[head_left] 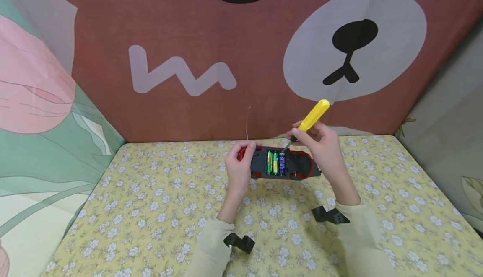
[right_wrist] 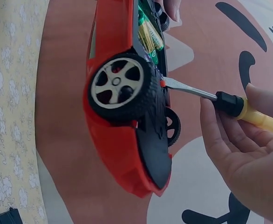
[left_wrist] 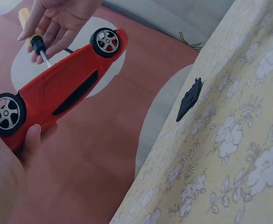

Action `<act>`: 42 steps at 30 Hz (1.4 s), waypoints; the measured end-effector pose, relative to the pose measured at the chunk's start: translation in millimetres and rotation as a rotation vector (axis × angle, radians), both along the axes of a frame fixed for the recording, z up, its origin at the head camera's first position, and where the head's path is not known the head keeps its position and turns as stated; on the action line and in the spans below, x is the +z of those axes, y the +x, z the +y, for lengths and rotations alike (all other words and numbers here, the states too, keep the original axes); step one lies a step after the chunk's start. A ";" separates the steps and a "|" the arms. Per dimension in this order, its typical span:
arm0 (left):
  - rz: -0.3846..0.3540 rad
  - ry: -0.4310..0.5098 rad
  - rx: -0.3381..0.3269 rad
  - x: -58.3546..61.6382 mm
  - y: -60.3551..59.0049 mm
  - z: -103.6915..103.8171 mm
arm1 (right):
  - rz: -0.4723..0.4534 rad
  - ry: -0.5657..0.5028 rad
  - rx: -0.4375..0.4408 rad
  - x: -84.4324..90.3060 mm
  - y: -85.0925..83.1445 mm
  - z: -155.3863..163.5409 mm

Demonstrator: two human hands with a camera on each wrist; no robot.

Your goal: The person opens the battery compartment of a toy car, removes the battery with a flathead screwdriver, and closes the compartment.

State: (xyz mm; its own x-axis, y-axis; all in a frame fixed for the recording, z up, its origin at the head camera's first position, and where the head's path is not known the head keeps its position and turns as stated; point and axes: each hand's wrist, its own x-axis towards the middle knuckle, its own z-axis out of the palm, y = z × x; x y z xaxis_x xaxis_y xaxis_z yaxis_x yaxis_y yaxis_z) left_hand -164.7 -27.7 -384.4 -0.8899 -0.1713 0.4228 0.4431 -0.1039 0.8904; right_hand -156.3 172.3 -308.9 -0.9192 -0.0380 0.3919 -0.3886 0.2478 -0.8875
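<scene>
The red toy car (head_left: 281, 164) is held upside down above the floral counter (head_left: 151, 210), the left hand (head_left: 238, 169) gripping its 9 o'clock end. The right hand (head_left: 320, 145) at 2 o'clock clasps a yellow screwdriver (head_left: 310, 120). The head view shows batteries (head_left: 275, 162) in the open bay; only the right wrist view shows the tip against the underside beside a wheel (right_wrist: 120, 85).

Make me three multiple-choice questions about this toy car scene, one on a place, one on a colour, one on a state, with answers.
1. Where is the tip of the yellow-handled screwdriver?
A. at the open battery bay of the red plastic toy car
B. on the flowered cloth
C. on a wheel

2. What colour is the car's underside?
A. white
B. black
C. yellow

3. What is the left hand doing?
A. lying flat
B. holding the car
C. holding the screwdriver

Answers: 1 A, the blade meets the bay beside the batteries. 2 B, the chassis is black. 3 B, its fingers grip the car's end; the right hand holds the screwdriver.
</scene>
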 end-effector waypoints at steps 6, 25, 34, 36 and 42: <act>0.024 -0.003 -0.017 0.2 -0.2 1.0 | -0.012 -0.028 0.014 -0.8 -2.2 1.8; 0.062 0.009 -0.027 -0.7 -0.4 1.3 | -0.145 -0.118 -0.011 -2.2 -6.6 6.9; 0.074 0.027 -0.044 1.0 0.5 2.7 | -0.214 -0.153 -0.024 -5.8 -11.1 12.4; 0.070 0.034 -0.049 0.9 0.3 2.9 | -0.234 -0.169 -0.025 -6.8 -12.7 13.5; 0.078 0.031 -0.056 0.9 0.6 3.2 | -0.316 -0.190 -0.042 -10.3 -16.3 15.1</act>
State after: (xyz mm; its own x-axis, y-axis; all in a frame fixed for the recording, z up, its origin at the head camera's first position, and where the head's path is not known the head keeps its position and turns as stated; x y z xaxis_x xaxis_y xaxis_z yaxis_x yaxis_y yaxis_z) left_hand -164.0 -24.5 -383.5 -0.8632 -0.1360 0.4862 0.5033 -0.1576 0.8496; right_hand -172.6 187.4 -319.2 -0.9952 0.0481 0.0852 -0.0814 0.0772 -0.9937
